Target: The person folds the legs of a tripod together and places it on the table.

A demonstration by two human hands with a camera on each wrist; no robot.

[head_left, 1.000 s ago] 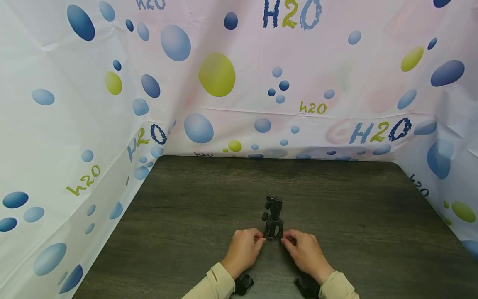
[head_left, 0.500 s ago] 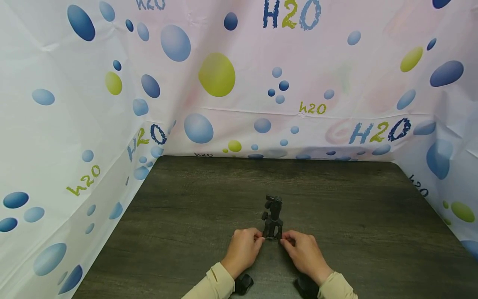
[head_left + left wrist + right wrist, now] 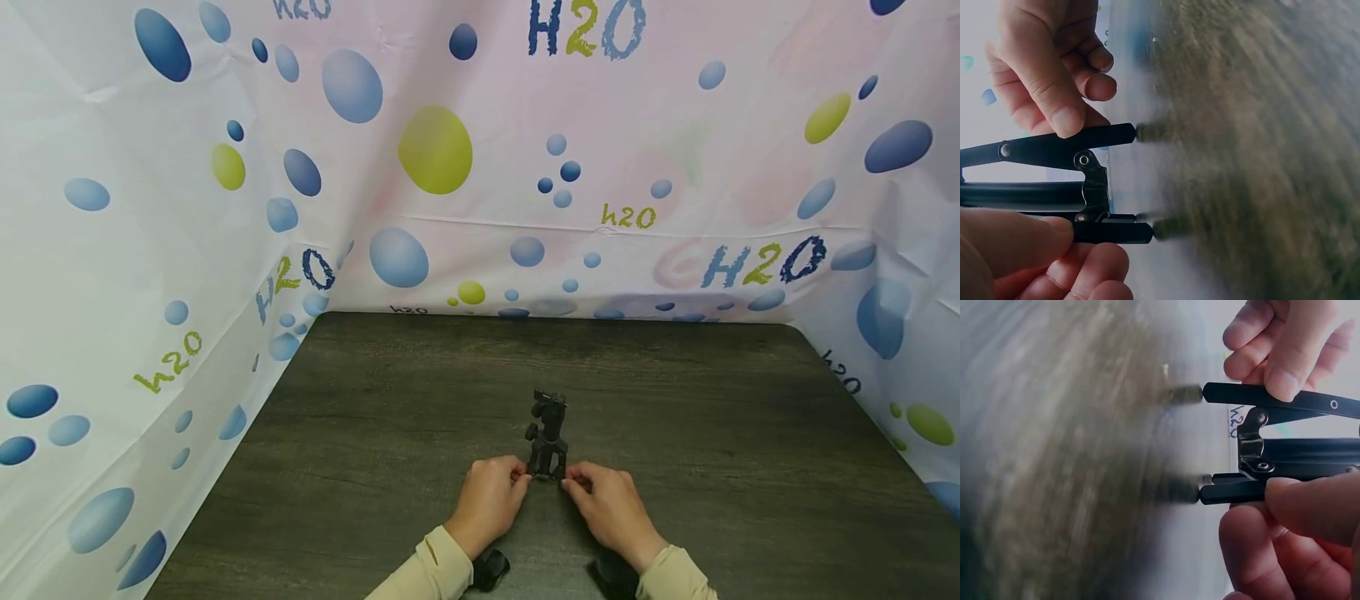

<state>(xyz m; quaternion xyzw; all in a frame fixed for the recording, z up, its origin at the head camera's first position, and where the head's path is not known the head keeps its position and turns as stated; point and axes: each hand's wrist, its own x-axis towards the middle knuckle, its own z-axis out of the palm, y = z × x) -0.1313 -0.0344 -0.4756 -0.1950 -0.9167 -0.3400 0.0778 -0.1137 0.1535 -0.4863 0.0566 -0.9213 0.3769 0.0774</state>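
Note:
A small black tripod [image 3: 551, 425] stands upright over the dark wooden table between my hands, its head at the top. My left hand [image 3: 487, 504] pinches one leg near its lower end between thumb and fingers. On the opposite side, my right hand [image 3: 611, 508] pinches another leg the same way. Up close in the left wrist view, the two held legs [image 3: 1113, 232] angle slightly outward from the centre column [image 3: 1022, 196]. A metal hinged brace [image 3: 1251, 440] links the legs in the right wrist view. A third leg is mostly hidden behind the nearer one.
The dark wood table [image 3: 420, 383] reaches back to a white printed sheet [image 3: 495, 125] that walls off the back and both sides. Black wrist devices [image 3: 491, 571] sit under both wrists, close over the table.
My right fingertips have shifted very slightly left, a touch nearer the left ones. The tripod has edged left with them. Otherwise both hands keep their hold on the legs.

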